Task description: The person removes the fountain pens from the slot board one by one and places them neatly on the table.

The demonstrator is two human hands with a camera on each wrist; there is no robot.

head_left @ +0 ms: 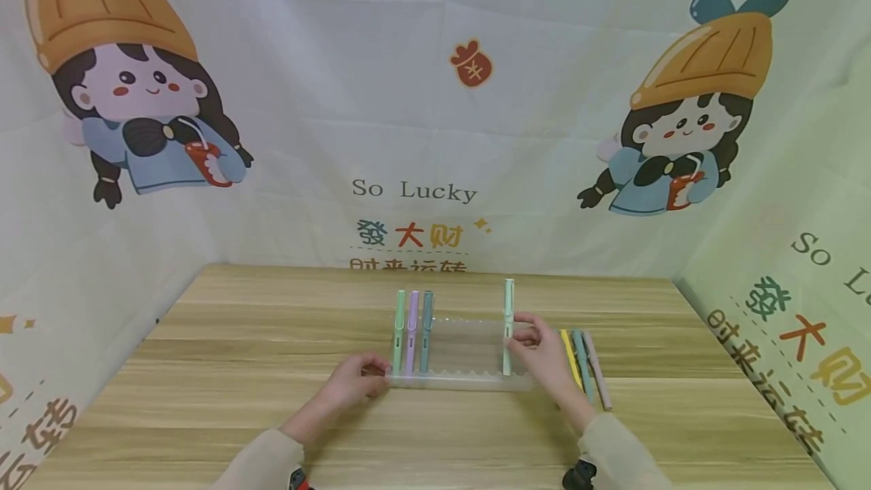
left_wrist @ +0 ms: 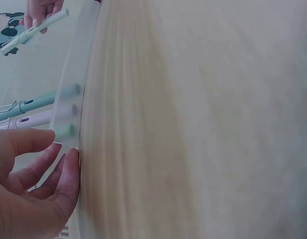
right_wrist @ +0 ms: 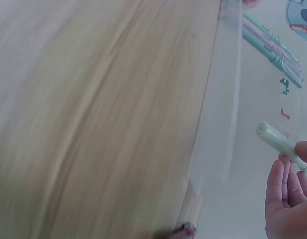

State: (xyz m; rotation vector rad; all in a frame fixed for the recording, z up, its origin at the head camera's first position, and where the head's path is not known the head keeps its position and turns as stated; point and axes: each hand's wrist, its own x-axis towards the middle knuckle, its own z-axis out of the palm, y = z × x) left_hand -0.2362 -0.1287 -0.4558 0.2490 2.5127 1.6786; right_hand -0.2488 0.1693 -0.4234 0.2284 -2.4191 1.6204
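A clear plastic pen rack [head_left: 463,382] with a notched front stands on the table. At its left end, my left hand [head_left: 355,381] holds the corner between thumb and fingers. Upright in the rack's left part are a green pen [head_left: 398,331], a purple pen [head_left: 412,331] and a teal pen [head_left: 426,331]. My right hand [head_left: 544,354] pinches a pale mint pen [head_left: 509,297], nearly upright over the rack's right part. The right wrist view shows the lower end of this mint pen [right_wrist: 273,137] apart from the rack's front wall.
Right of the rack, partly behind my right hand, lie a yellow pen [head_left: 570,354], a blue-grey pen [head_left: 583,365] and a mauve pen [head_left: 599,373]. A printed cloth [head_left: 544,134] hangs behind the wooden table [head_left: 272,324] and along its sides.
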